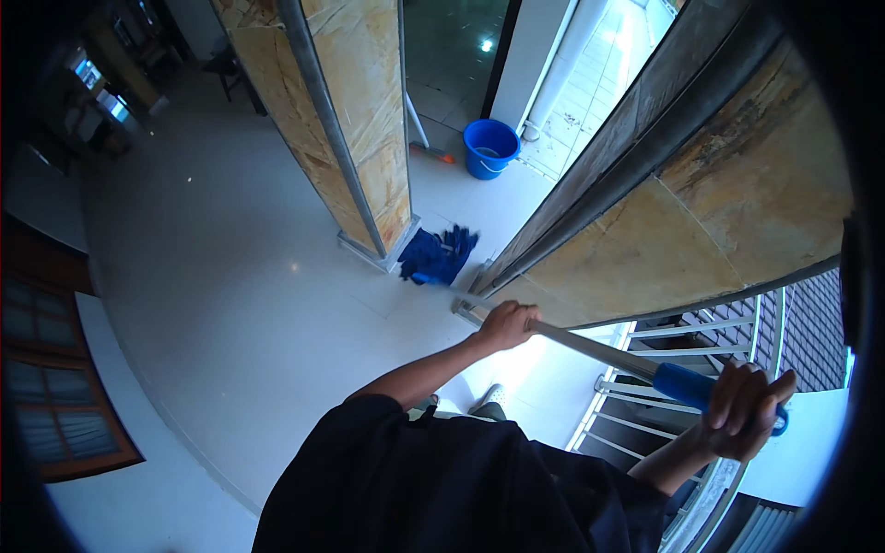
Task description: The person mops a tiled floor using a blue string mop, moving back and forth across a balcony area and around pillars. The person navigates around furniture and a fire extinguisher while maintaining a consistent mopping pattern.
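My left hand (510,325) is closed around the metal pole of a mop (594,350), partway along it. Near the pole's upper end, my right hand (747,411) grips the blue plastic handle. The dark blue mop head (439,254) rests on the pale tiled floor (228,311), beside the foot of a stone-clad pillar (363,124). Beyond it stands a blue bucket (491,148) with a white handle; what it holds is hard to make out.
A white-handled tool with an orange end (435,153) lies left of the bucket. A second stone-clad pillar (698,214) stands right of the mop. White metal railings (643,397) run at lower right. A wood-framed window (66,387) is at left.
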Demonstrator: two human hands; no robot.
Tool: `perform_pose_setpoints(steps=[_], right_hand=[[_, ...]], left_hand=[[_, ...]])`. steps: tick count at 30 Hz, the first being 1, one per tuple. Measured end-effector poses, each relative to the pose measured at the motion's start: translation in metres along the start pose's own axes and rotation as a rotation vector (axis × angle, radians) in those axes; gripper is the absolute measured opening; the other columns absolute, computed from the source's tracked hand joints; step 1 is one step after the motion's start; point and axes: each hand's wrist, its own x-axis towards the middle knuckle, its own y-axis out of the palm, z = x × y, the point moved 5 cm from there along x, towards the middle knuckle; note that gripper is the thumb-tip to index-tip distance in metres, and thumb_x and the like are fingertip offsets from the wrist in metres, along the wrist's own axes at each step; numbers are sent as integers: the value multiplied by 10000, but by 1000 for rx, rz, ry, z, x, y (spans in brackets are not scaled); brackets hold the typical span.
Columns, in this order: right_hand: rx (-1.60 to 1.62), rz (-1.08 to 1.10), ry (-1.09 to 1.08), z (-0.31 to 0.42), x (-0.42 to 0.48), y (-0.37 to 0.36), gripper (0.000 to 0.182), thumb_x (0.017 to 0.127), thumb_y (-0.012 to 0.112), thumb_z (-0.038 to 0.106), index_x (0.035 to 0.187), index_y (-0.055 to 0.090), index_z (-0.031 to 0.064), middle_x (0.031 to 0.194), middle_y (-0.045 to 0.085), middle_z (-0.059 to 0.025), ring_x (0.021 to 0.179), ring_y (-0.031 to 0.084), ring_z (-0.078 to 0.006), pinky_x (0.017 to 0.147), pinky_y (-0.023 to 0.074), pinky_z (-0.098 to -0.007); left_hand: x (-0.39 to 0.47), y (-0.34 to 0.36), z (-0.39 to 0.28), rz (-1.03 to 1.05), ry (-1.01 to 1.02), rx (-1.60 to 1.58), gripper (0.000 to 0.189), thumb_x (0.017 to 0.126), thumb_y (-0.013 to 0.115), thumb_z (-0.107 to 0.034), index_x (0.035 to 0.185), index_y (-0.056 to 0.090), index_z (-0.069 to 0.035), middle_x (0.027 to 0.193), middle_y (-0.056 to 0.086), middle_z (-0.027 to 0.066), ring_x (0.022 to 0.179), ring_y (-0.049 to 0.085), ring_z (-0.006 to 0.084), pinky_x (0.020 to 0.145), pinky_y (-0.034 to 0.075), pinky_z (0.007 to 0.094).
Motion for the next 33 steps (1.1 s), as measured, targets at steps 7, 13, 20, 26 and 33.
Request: perform_pose_setpoints(steps=[7,13,20,26,33], right_hand=[[77,-100,61,4,-20,-15,115,922,385,130,812,368,98,479,409,-16,364,396,-97,358,349,-202],[109,34,62,14,-29,18,116,883,497,89,819,402,101,557,522,-44,431,519,-112,385,406,-210],[24,147,-7,20,-22,37,190,842,590,106,811,402,118,583,539,-61,440,522,-124,403,411,-214],[74,200,-27,-16,-20,68,284,737,683,15,701,405,59,457,472,-50,369,471,-143,352,386,-253],[-107,334,112,-60,-56,105,219,660,646,-54,595,457,36,489,458,-64,410,476,-197,432,398,-294]], left_hand=[[-88,6,-7,15,-61,-144,288,722,606,-86,985,498,-133,612,544,73,622,582,272,582,440,392],[-106,-2,-9,-199,-95,-195,206,708,605,-54,882,535,-140,482,475,62,495,554,257,482,410,367],[-71,-10,3,-221,-47,-118,152,676,605,-65,775,518,-139,519,522,57,537,575,275,510,411,376],[-23,-31,41,-424,6,-43,80,671,559,-82,695,487,-107,540,500,79,538,545,282,559,401,408],[15,-19,104,-380,-73,-50,82,698,567,-126,765,519,-136,785,556,50,762,563,266,624,419,420]])
